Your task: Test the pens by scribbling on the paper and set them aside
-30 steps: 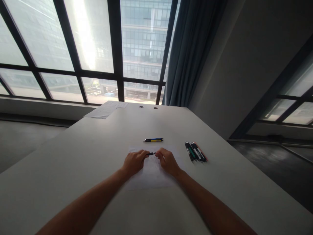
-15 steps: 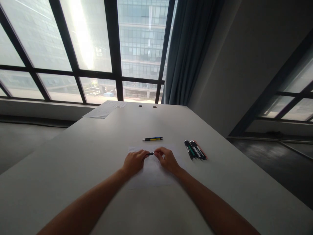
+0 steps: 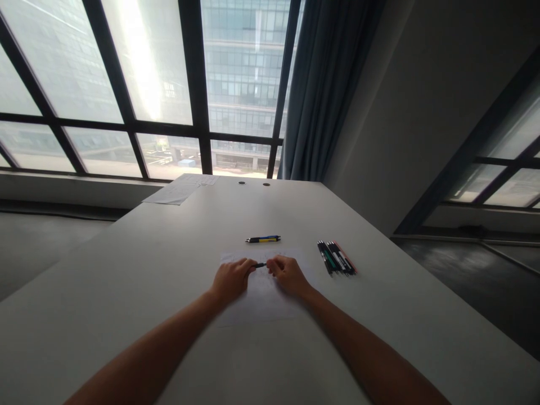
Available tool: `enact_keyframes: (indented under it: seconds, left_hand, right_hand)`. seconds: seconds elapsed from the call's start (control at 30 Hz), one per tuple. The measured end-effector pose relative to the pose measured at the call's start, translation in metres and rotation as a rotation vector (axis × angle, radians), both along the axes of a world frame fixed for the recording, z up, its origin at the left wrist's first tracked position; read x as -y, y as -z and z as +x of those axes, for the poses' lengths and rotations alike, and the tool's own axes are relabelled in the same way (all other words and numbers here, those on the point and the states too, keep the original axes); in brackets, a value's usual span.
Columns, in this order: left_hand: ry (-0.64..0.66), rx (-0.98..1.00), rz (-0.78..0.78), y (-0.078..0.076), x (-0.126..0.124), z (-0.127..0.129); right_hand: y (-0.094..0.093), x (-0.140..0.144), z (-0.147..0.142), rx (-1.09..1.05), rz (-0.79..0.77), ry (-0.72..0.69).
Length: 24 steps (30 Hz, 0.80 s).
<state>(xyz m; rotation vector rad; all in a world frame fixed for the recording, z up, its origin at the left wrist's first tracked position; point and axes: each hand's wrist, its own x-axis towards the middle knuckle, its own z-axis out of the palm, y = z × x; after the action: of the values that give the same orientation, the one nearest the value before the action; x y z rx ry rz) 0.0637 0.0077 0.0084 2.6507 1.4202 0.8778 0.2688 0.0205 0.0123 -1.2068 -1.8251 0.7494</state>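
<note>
My left hand (image 3: pixel 230 277) is closed around the rear of a dark pen (image 3: pixel 260 265), which lies sideways between my two hands. At the pen's right end, the fingers of my right hand (image 3: pixel 287 274) are pinched together; whether they grip the tip or a small part there is too small to make out. Both hands rest over a white sheet of paper (image 3: pixel 265 306) with faint marks on it. Just beyond the sheet lie pens (image 3: pixel 263 239) with blue and yellow parts, side by side.
Several pens (image 3: pixel 336 259), black, green, white and reddish, lie in a row to the right on the white table (image 3: pixel 169 270). Other papers (image 3: pixel 177 190) lie at the far left corner. Two round holes show near the far edge, before a window and a blue curtain (image 3: pixel 320 95).
My right fingers have curled in more and shifted slightly at the pen's end, and a bit more of the tip shows. My left hand stays in place.
</note>
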Motion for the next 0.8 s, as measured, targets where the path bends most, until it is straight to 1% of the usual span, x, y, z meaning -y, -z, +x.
enact_keyframes:
  seconds: [0.07, 0.17, 0.3, 0.37, 0.5, 0.67, 0.8]
  left_hand:
    - [-0.003, 0.005, -0.003, 0.000, 0.000, 0.000]
    - [-0.002, 0.013, -0.004, 0.001, -0.001, 0.000]
    - [-0.002, 0.005, -0.006, 0.001, -0.001, 0.000]
    - [-0.005, 0.003, -0.013, 0.001, 0.000, 0.001]
    - [-0.028, 0.024, -0.024, 0.001, -0.001, 0.000]
    - [-0.034, 0.043, -0.027, 0.003, -0.002, -0.001]
    - [-0.056, 0.026, -0.046, -0.001, 0.001, 0.001]
  right_hand:
    - [0.000, 0.000, 0.000, 0.001, 0.007, -0.023]
    - [0.000, 0.001, -0.001, -0.039, 0.056, -0.016]
    - [0.000, 0.000, -0.001, -0.063, -0.019, -0.022]
    - [0.001, -0.002, 0.000, -0.082, -0.033, -0.025]
    - [0.002, -0.005, 0.005, -0.117, 0.030, 0.011]
    - [0.004, -0.011, 0.013, -0.114, 0.056, 0.062]
    - [0.005, -0.014, 0.017, -0.130, 0.046, 0.048]
